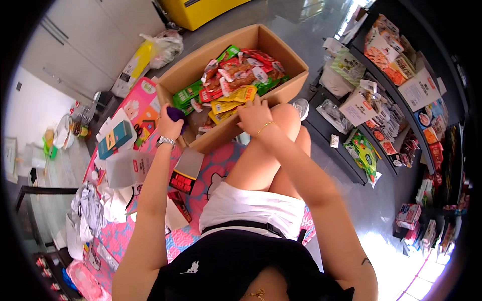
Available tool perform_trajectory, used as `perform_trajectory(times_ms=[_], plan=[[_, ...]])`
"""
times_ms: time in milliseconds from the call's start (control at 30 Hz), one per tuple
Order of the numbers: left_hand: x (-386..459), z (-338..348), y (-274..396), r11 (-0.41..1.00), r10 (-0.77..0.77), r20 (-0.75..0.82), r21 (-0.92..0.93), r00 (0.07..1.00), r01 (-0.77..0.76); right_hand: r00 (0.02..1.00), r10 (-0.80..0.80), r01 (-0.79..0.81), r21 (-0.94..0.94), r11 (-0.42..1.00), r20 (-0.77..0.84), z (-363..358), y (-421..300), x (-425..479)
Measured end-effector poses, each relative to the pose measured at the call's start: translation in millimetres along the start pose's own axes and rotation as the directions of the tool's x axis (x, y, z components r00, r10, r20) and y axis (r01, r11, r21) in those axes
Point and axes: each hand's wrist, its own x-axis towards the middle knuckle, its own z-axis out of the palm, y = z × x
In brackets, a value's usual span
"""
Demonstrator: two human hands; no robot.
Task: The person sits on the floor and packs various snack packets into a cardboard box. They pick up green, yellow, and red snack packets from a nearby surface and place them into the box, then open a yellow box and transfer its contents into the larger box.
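Before me a long cardboard box (211,137) stands with its top uncovered, partly on a pink patterned cover. Inside lie red snack packets (241,73), green packets (188,94) and several yellow packets (235,96). My left hand (169,126) is at the box's left end, closed around a bunched dark purple cloth (176,116). Over the near wall bends my right hand (256,116), its fingers hooked past the rim beside the yellow packets. The hand hides that part of the rim and whatever its fingertips touch inside.
Small boxes, one teal (115,139) and one black and red (186,171), lie on the pink cover (222,158) at left. Scissors (138,131) rest near them. Dark shelves (335,150) with packaged goods stand at right. A plastic bag (167,49) sits behind the box.
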Motion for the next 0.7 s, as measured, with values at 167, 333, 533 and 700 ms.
perform_trajectory(times_ms=[167,333,533,700], plan=[[-0.4,-2.3,8.4,1.0,-0.026,0.018,0.017,1.0,0.025,0.999,-0.003,0.003,0.02,1.0,0.037,-4.2,-7.4,-1.0],[-3.3,-1.0,12.5,0.999,-0.003,-0.026,0.041,1.0,0.004,0.997,-0.016,0.012,-0.056,0.998,-0.074,13.9,-7.8,-1.6],[-4.3,-1.3,14.7,0.999,-0.038,-0.006,0.038,0.999,0.038,0.942,-0.032,-0.021,-0.154,0.988,-0.333,45.0,-14.7,-5.7],[-4.8,-3.5,11.2,1.0,0.012,0.022,0.007,1.0,-0.012,0.896,-0.067,0.012,-0.126,0.992,-0.44,55.1,-12.5,-11.8]])
